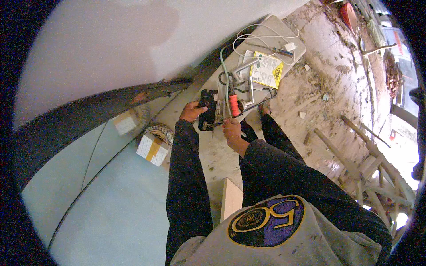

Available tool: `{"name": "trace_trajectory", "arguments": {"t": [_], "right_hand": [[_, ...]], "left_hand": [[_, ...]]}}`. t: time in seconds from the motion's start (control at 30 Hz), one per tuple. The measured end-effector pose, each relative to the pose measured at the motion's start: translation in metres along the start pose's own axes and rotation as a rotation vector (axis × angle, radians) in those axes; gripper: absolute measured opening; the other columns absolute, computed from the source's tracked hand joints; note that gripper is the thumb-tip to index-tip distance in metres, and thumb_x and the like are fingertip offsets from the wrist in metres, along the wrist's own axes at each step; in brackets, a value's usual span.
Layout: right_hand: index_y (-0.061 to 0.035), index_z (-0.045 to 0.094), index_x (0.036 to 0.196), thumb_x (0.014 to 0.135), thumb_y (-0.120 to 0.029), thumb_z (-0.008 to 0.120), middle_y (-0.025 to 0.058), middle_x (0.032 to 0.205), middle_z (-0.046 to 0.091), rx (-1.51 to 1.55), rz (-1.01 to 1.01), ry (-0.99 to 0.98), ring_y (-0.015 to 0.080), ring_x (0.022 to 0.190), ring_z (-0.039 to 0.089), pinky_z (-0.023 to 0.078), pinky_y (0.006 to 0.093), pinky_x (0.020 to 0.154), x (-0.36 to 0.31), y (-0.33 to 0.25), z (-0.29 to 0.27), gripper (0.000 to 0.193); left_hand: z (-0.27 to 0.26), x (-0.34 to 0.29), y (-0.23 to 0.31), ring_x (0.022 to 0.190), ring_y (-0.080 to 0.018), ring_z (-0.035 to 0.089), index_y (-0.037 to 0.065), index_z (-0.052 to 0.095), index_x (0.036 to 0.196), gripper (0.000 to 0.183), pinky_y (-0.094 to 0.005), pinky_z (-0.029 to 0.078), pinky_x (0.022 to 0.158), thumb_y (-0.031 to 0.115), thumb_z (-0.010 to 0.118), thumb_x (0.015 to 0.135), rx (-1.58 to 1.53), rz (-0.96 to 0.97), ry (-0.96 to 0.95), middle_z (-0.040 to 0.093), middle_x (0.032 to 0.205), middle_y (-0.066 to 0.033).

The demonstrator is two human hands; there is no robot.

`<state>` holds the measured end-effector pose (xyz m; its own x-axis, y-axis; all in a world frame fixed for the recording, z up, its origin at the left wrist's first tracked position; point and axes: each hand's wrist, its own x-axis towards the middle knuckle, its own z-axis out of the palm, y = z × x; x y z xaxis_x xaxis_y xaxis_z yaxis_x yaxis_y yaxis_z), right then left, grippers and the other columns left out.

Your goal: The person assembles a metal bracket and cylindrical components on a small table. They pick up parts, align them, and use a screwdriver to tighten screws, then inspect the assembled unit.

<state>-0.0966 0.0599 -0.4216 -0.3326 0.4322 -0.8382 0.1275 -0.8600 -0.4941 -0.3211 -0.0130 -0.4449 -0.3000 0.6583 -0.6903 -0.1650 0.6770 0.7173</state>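
Observation:
My left hand [193, 111] grips the edge of a flat black case [207, 110], thumb on top, at the near end of a pale board. To its right my right hand [234, 132] is closed, fingers pressed together just below a tool's red ribbed handle [234, 105]. What those fingers hold, if anything, is too small to make out. A pale green cord [225, 62] runs down beside the red handle toward my right hand. Right of the handle, a grey metal frame tool [251, 91] lies on the board.
On the board [270, 26] lie a white cable [262, 36], a screwdriver-like tool [282, 52] and a yellow-and-white packet [267, 71]. A taped white box [152, 150] stands left, near a coil [159, 132]. Wooden framework [372, 168] stands right, on dirty, debris-strewn floor.

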Motion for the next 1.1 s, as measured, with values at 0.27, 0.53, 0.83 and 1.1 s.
{"name": "trace_trajectory", "arguments": {"t": [0.27,0.53,0.83,1.1], "right_hand": [[-0.0059,0.064,0.108,0.098,-0.026,0.060,0.0039,0.081,0.066,-0.578,0.071,0.061,0.0124,0.057,0.055,0.044,0.0274,0.048,0.010,-0.021,-0.007,0.023],[-0.0042,0.070,0.095,0.093,-0.026,0.060,0.0081,0.080,0.069,-0.733,-0.247,-0.047,0.0173,0.071,0.065,0.052,0.0322,0.061,0.018,-0.082,-0.042,0.024],[-0.0029,0.068,0.105,0.090,-0.022,0.065,0.0086,0.086,0.070,-0.895,-0.492,0.102,0.0160,0.070,0.062,0.050,0.0319,0.062,0.026,-0.137,-0.072,0.025],[-0.0072,0.069,0.108,0.087,-0.027,0.070,0.0165,0.102,0.069,-1.347,-0.783,0.125,0.0347,0.093,0.064,0.051,0.0443,0.083,0.016,-0.152,-0.021,0.030]], "left_hand": [[0.031,-0.022,0.017,0.086,-0.0333,0.068,0.004,0.066,0.101,0.040,-0.0426,0.052,0.078,0.035,0.079,0.079,0.309,0.186,0.575,0.071,0.091,-0.0144],[0.028,-0.017,0.019,0.091,-0.0358,0.067,0.007,0.065,0.104,0.042,-0.0456,0.051,0.081,0.039,0.078,0.079,0.296,0.081,0.680,0.070,0.096,-0.0158],[0.039,0.008,0.073,0.083,-0.0391,0.064,0.004,0.058,0.082,0.039,-0.0470,0.049,0.074,0.039,0.074,0.081,0.445,0.307,0.557,0.066,0.083,-0.0159],[0.099,-0.012,0.085,0.089,-0.0382,0.061,0.007,0.055,0.093,0.026,-0.0504,0.051,0.074,0.031,0.063,0.091,0.683,0.365,0.749,0.058,0.100,-0.0155]]}}
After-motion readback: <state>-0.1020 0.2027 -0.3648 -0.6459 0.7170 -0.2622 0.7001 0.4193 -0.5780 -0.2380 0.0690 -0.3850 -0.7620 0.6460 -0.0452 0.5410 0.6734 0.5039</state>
